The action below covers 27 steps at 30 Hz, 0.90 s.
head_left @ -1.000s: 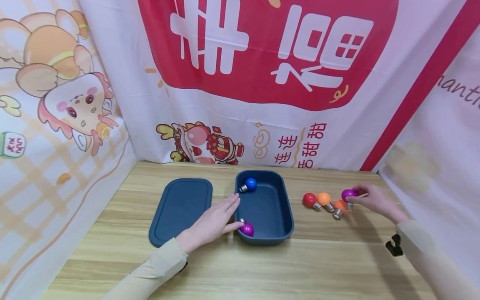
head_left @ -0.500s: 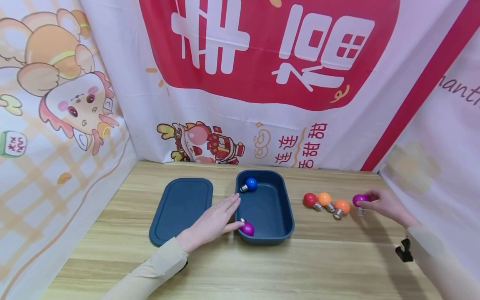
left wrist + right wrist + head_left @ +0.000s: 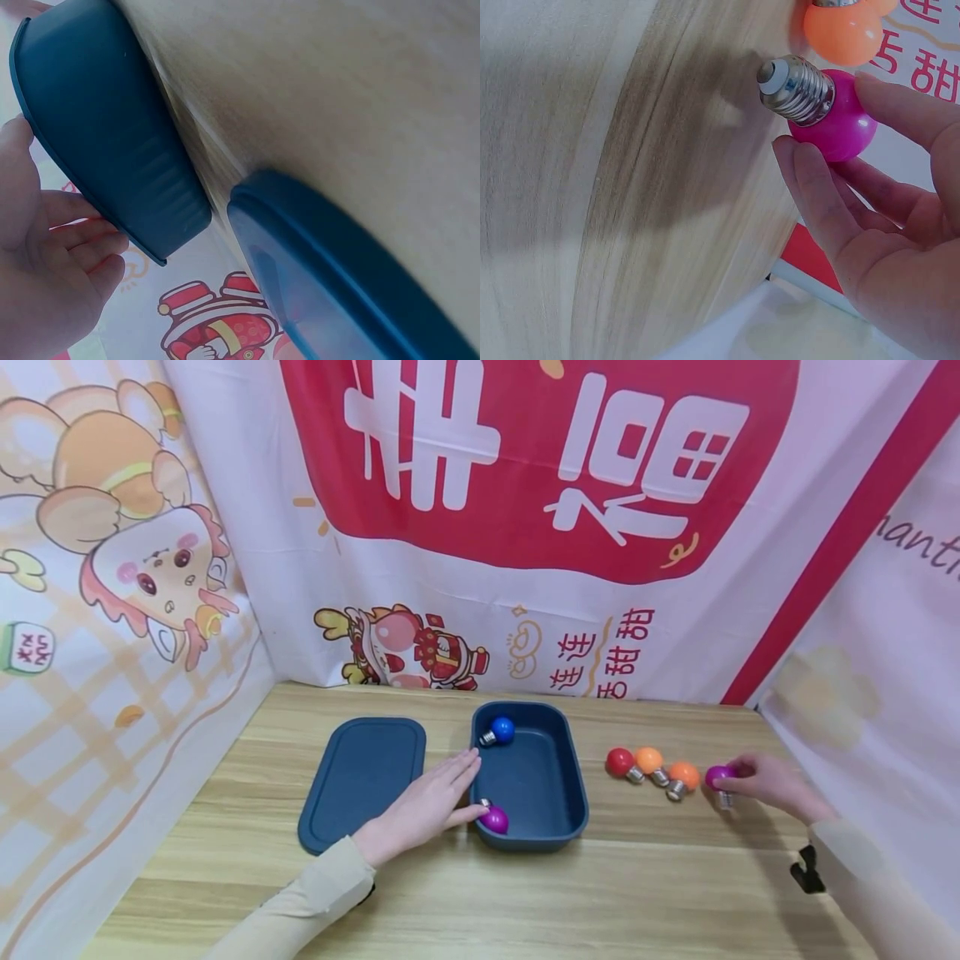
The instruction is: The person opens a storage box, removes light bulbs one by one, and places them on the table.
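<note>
At right of the frame, the right hand (image 3: 772, 787) pinches a purple bulb (image 3: 715, 776); at centre, the left hand (image 3: 422, 804) touches the box (image 3: 534, 842) with extended fingers (image 3: 456, 770).

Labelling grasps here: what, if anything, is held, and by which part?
The right grip holds a purple light bulb by its globe, not its screw base; the left grip touches the container rim.

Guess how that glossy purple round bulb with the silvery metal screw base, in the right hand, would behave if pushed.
The glossy purple bulb would probably roll, since its head is ball-shaped, likely curving because the narrower screw base sticks out one side. The shiny surface might feel slippery to the right hand.
</note>
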Available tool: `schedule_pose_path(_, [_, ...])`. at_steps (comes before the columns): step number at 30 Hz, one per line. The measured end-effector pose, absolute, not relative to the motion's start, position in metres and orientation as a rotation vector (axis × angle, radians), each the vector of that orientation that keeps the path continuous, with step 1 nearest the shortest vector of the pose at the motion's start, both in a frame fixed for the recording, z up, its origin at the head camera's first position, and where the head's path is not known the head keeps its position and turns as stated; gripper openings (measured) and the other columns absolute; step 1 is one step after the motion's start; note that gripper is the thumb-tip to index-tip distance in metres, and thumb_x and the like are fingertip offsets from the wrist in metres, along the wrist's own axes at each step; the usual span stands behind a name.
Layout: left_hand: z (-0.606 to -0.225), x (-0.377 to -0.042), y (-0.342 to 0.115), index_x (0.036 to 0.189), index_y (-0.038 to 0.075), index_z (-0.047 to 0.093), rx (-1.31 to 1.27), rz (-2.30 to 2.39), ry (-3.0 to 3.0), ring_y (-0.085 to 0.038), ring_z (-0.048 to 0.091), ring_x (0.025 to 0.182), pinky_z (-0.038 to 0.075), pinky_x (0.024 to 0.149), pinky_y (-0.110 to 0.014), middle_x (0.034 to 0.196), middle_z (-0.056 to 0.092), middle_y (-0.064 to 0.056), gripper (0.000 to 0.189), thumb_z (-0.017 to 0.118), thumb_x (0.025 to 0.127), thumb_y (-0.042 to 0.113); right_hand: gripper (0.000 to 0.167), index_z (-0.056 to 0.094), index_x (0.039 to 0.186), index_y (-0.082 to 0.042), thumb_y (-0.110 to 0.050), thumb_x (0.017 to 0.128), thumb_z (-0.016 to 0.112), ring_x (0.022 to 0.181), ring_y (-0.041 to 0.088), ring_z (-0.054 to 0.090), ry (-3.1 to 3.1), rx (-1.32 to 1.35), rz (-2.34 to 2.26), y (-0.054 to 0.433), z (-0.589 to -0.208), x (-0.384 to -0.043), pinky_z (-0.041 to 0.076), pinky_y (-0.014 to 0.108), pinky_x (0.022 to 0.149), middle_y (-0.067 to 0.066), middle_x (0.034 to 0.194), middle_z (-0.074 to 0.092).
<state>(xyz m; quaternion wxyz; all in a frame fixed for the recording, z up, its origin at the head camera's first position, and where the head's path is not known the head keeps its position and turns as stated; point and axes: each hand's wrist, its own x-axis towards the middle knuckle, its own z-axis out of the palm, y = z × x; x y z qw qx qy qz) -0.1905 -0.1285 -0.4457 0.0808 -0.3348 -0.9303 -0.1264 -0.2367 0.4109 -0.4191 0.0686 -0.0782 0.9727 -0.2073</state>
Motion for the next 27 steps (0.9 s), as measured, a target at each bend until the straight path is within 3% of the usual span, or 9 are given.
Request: schedule_pose_path(27, [-0.4470, -0.1919, -0.1292, 0.151, 0.002, 0.039, -0.995, -0.363, -2.780, -0.029, 0.038, 0.148, 0.038, 0.118, -0.045, 0.160, 0.036, -0.015, 0.077, 0.048, 0.098, 0.058, 0.050, 0.065, 0.111, 0.010, -0.035, 0.091, 0.070, 0.087, 0.024, 0.065, 2.868, -0.199, -0.549, 0.4013, -0.4220, -0.2423, 0.055, 0.036, 0.072, 0.019, 0.098, 0.072])
